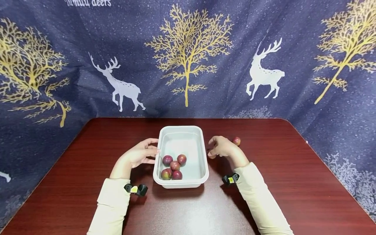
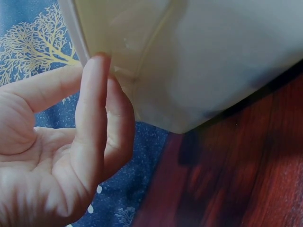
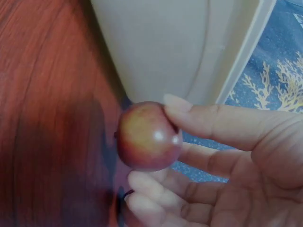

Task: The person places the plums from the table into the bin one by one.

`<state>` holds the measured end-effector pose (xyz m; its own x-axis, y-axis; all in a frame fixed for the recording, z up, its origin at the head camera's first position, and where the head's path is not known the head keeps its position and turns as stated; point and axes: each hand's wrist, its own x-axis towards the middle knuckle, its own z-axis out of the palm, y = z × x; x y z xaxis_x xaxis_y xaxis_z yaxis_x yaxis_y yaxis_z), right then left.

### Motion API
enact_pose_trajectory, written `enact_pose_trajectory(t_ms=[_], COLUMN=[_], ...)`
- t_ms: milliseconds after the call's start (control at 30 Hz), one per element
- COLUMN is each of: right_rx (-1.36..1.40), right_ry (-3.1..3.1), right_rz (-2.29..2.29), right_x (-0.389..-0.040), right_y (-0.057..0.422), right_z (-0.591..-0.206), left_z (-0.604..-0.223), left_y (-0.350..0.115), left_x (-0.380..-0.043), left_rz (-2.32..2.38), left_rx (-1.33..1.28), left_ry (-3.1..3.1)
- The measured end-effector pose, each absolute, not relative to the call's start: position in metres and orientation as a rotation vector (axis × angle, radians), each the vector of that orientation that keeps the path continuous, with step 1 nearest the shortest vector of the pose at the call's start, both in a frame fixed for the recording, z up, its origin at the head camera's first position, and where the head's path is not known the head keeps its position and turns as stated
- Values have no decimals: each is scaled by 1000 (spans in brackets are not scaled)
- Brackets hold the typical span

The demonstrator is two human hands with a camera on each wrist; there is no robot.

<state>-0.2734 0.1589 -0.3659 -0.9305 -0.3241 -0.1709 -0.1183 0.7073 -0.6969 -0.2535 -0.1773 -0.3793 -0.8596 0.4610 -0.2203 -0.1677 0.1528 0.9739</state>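
Seven plums [image 1: 175, 165] can be counted: five in a tub [image 1: 206, 174], one in the hand and one loose on the desk [image 1: 293, 182]. A single tub is seen, white and oblong, set upright with its long sides running from 12 to 6 o'clock. Its five plums are gathered toward 7 o'clock: one is ringed by the other four, which are placed at about 10, between 1 and 2, 6 and 8 o'clock from it. Two hands are shown. At the tub's 9 o'clock side, the rim is pinched lightly by the left grip [image 1: 141, 152], with one digit laid over the edge and others set beneath it. At 3 o'clock, just beside the tub's outer wall, the held plum [image 3: 147, 137] is pinched between thumb and fingers by the right grip [image 1: 224, 148]; whether the desk is touched by it cannot be told. The loose plum [image 1: 236, 141] is found just beyond that hand, at about 2 o'clock from it. Two cream sleeves [image 1: 113, 202] are worn, and a black camera [image 1: 142, 190] is strapped at the left wrist. At 12 o'clock, behind the desk, a navy cloth [image 1: 217, 98] is hung, printed with gold trees [image 1: 188, 62] and white deer [image 1: 264, 76].
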Motion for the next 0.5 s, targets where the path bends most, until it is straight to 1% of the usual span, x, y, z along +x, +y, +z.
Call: enact_pose_trajectory(t_ms=[233, 500], right_rx=[-338, -249], right_ry=[2571, 2527], right_rz=[-1198, -1309], right_x=[-274, -277], right_y=[166, 171], right_z=[-363, -358], left_z=[-379, -380], left_y=[-178, -179], left_x=[-253, -253], left_rz=[1756, 1759], left_rx=[282, 276], left_ry=[1950, 1951])
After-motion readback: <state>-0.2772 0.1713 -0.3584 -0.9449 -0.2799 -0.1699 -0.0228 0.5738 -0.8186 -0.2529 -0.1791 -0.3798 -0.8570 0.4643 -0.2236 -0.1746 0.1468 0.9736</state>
